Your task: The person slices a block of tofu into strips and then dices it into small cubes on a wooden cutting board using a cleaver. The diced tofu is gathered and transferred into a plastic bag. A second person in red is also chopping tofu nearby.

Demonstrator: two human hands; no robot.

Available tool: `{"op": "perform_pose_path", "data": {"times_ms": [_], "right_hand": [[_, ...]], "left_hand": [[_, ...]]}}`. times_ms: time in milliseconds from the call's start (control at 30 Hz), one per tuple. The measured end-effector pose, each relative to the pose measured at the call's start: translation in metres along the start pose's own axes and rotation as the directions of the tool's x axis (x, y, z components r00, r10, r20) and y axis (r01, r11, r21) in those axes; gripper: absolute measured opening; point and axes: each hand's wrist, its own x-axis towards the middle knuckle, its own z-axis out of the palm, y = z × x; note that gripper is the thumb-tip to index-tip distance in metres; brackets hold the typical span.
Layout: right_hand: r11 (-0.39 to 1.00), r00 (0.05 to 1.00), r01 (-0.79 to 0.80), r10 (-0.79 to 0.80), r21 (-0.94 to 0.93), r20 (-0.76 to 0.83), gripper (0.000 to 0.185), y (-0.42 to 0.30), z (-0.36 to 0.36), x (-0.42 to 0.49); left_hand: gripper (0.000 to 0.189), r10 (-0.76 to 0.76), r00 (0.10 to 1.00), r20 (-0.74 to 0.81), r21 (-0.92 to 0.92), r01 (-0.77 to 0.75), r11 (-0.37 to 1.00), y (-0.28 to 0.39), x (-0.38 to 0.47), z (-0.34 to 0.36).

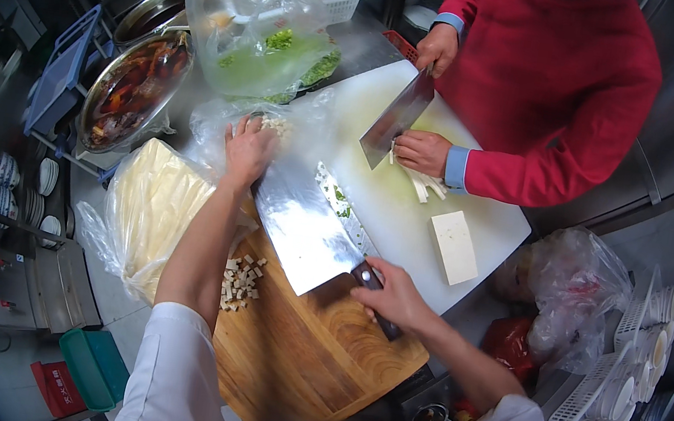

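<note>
My right hand grips the dark handle of a Chinese cleaver, its broad blade lying flat and tilted over the boards. My left hand is at the blade's far end, fingers spread beside small pale cubes in or on a clear plastic bag; its fingertips are partly hidden. More pale diced cubes lie on the wooden cutting board, left of the cleaver.
Across from me, a person in red cuts white strips with another cleaver on a white board. A tofu-like block lies there. A bag of pale sheets, bagged greens and a metal basin stand left.
</note>
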Motion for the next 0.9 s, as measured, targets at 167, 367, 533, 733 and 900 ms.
{"op": "perform_pose_path", "data": {"times_ms": [167,367,533,733,900], "right_hand": [[0.987,0.998,0.011,-0.002,0.158,-0.056,0.043,0.040,0.013,-0.042],[0.982,0.969,0.081,-0.037,0.171,-0.245,0.037,0.096,0.028,-0.076],[0.996,0.935,0.063,-0.037,0.064,-0.352,0.036,0.138,0.033,-0.086],[0.990,0.909,0.098,-0.131,-0.104,-0.395,0.034,0.154,0.038,-0.073],[0.972,0.917,0.130,-0.193,-0.196,-0.349,0.038,0.148,0.043,-0.059]], "left_hand": [[0.027,-0.132,0.986,-0.098,-0.337,0.092,0.937,-0.007,0.014,-0.008],[0.036,-0.380,0.921,-0.089,-0.772,0.178,0.611,0.028,-0.009,-0.074],[0.010,-0.563,0.765,-0.314,-0.693,0.220,0.686,0.099,-0.192,-0.102],[0.027,-0.875,0.433,-0.216,-0.526,0.704,0.478,0.117,-0.318,-0.093],[0.040,-0.849,0.478,-0.226,-0.428,0.734,0.527,0.115,-0.306,-0.073]]}}
